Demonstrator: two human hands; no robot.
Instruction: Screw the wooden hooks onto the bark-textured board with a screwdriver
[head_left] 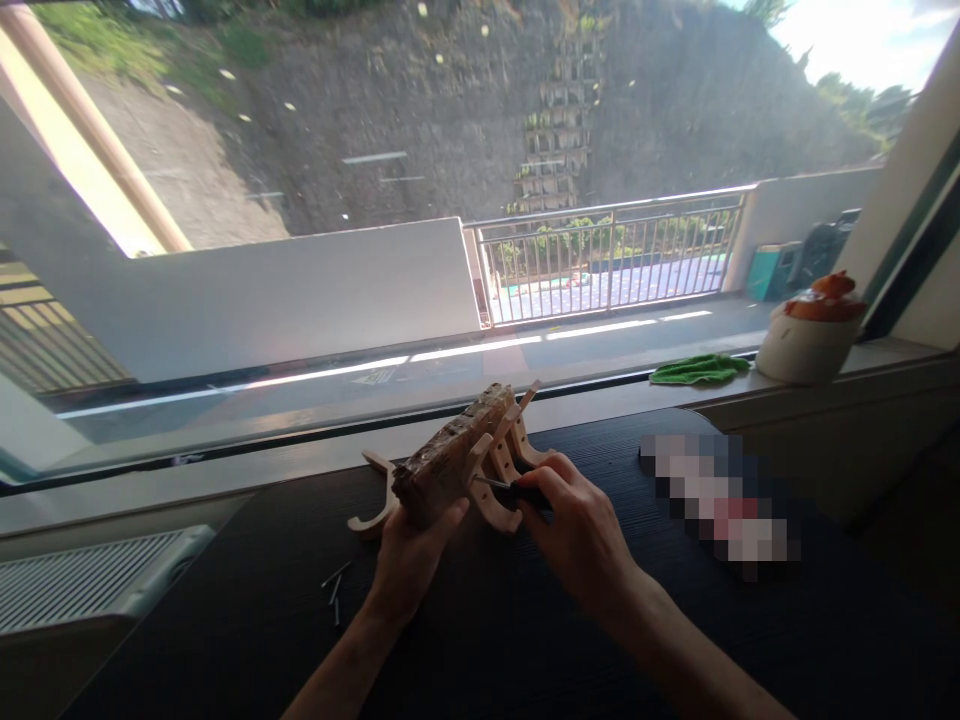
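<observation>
On the dark table lies a rough, bark-like wooden block [454, 440] with pale curved wooden legs [499, 512] along its right side. Another curved leg [373, 519] sticks out on the left. My left hand [411, 555] is closed around the near end of the block, thumb along its side. My right hand [579, 515] grips the dark handle of a screwdriver [531, 494], whose thin metal shaft meets the nearest right-hand leg. The exact contact of its tip is too small to tell. Dark holes show in the legs behind it.
Several loose screws [335, 592] lie left of my left hand on the black table [465, 640]. A blurred-out object [720, 500] is at the right. On the windowsill are a green cloth [697, 369] and a white-and-orange container [811, 335]. A radiator [97, 580] stands left.
</observation>
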